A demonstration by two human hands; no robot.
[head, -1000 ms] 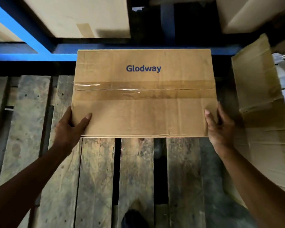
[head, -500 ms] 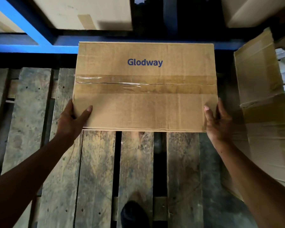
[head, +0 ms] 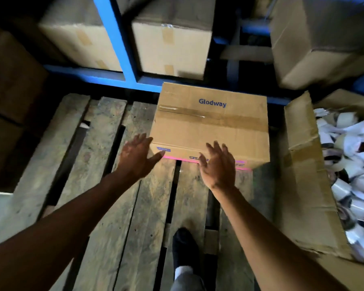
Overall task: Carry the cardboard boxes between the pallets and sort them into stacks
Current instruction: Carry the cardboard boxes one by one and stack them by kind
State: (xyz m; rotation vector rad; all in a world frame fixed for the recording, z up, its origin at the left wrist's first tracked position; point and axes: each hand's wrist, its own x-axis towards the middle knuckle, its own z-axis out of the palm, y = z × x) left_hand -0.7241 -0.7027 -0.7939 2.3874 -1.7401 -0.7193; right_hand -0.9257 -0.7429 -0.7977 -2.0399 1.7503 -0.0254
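A taped brown cardboard box marked "Glodway" (head: 211, 122) rests on the far right part of the wooden pallet (head: 105, 185), against the blue rack beam. My left hand (head: 138, 157) hovers with spread fingers at the box's near left corner, holding nothing. My right hand (head: 218, 164) is spread in front of the box's near face, just off it, and partly covers the pink stripe along the box's bottom edge.
A blue steel rack (head: 118, 51) behind the pallet holds several cardboard boxes (head: 172, 47). An open carton (head: 303, 171) full of paper scraps stands to the right. My dark shoe (head: 185, 246) stands on the pallet slats. Dark boxes sit at the left.
Both hands have let go of the box, which now rests on the pallet. The hands have drawn back toward me with spread fingers, and the view has pulled back and higher.
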